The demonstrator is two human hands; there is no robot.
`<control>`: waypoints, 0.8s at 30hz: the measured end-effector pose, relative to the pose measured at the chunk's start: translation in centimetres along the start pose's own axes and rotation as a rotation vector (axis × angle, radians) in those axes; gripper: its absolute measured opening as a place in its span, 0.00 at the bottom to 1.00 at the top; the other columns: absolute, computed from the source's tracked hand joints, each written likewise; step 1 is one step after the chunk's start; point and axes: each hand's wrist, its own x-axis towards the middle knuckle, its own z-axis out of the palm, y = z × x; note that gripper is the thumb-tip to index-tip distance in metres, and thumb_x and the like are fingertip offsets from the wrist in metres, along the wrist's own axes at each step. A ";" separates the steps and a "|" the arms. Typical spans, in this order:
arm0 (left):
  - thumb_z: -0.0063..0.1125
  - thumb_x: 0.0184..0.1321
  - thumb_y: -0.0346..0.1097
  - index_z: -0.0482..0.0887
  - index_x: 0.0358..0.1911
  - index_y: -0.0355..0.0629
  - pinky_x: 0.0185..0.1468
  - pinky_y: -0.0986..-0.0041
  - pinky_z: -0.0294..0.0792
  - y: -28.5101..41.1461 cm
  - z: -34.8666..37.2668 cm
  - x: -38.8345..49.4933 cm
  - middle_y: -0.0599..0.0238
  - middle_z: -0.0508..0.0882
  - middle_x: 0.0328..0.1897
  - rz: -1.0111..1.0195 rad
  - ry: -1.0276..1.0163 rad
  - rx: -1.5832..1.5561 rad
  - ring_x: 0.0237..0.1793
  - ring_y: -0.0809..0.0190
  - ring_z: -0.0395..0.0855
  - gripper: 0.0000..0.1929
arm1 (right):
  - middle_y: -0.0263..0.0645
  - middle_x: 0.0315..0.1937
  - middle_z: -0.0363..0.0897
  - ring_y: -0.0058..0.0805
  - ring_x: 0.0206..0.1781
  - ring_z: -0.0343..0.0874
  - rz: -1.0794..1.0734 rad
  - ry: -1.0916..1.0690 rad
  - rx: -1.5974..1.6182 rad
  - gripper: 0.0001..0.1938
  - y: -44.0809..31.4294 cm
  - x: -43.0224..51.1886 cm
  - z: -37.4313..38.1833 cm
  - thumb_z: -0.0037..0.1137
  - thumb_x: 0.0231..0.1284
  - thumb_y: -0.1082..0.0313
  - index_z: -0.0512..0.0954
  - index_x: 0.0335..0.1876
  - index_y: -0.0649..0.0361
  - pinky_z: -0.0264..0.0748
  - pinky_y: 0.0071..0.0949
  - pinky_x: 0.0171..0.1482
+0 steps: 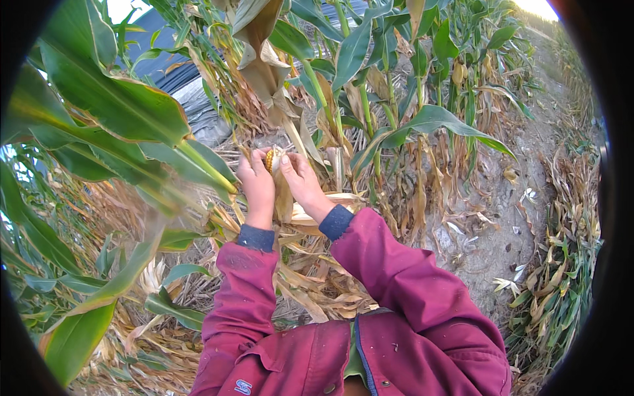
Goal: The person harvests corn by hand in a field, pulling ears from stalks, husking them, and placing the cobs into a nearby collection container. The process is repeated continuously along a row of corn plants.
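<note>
Between my two hands is an ear of corn (269, 161), its yellow kernels showing at the top left and dry husk (283, 198) hanging below. My left hand (257, 180) grips the ear from the left, fingers curled behind it. On the other side, my right hand (303, 184) has its thumb on the pale husk near the tip; its fingers are partly hidden. Just behind my right wrist lies a pale, dry, opened husk (303, 216). A dry corn stalk (295, 136) rises beyond the hands.
Broad green corn leaves (124, 111) reach in from the left, close to my left hand. Standing corn plants (369, 106) line the far side. Dry leaves litter the bare soil (475, 247) on the right, beside piled cut stalks (559, 277). Dark plastic sheeting (198, 106) lies at the upper left.
</note>
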 end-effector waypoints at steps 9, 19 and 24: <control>0.47 0.50 0.20 0.72 0.41 0.36 0.52 0.60 0.68 -0.5 -1.7 -6.8 0.50 0.77 0.46 0.511 -0.171 0.506 0.48 0.44 0.74 0.13 | 0.31 0.27 0.74 0.15 0.31 0.70 0.256 -0.102 0.202 0.15 1.2 2.4 -2.3 0.53 0.63 0.59 0.73 0.42 0.67 0.69 0.20 0.34; 0.49 0.56 0.28 0.76 0.39 0.38 0.33 0.59 0.71 -0.8 -2.9 -9.2 0.51 0.80 0.24 0.332 -0.459 0.723 0.28 0.45 0.80 0.07 | 0.37 0.29 0.77 0.27 0.29 0.78 0.530 0.023 0.484 0.14 2.7 0.1 -3.0 0.57 0.60 0.59 0.72 0.40 0.62 0.76 0.28 0.33; 0.56 0.53 0.32 0.73 0.46 0.40 0.34 0.57 0.70 -1.0 -4.6 -11.0 0.53 0.80 0.25 0.036 -0.853 1.145 0.29 0.46 0.80 0.16 | 0.44 0.36 0.76 0.38 0.44 0.76 0.801 0.259 0.849 0.14 9.7 -2.1 -4.9 0.53 0.62 0.57 0.70 0.40 0.62 0.73 0.42 0.52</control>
